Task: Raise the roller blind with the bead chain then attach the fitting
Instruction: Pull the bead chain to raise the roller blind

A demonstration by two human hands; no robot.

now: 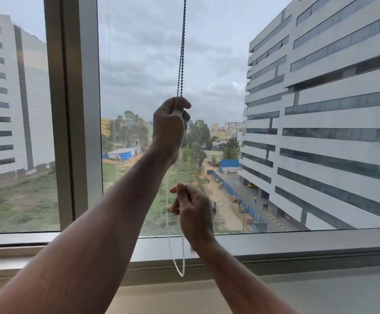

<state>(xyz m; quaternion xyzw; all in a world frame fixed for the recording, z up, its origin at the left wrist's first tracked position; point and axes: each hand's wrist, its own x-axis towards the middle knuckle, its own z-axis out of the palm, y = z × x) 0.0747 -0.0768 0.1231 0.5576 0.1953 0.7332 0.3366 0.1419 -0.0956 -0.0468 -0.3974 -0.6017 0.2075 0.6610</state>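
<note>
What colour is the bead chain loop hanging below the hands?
White, seen in the head view; the bead chain looks dark only against the sky.

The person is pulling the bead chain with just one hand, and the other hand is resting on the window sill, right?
Not quite. In the head view both hands are on the bead chain: the left hand grips it up high, and the right hand pinches it lower down, above the window sill, not resting on it.

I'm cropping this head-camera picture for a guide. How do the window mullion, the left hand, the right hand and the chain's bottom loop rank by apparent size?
1. Window mullion, largest.
2. Left hand and right hand: look alike, not ranked.
3. Bottom loop of the bead chain, smallest.
</note>
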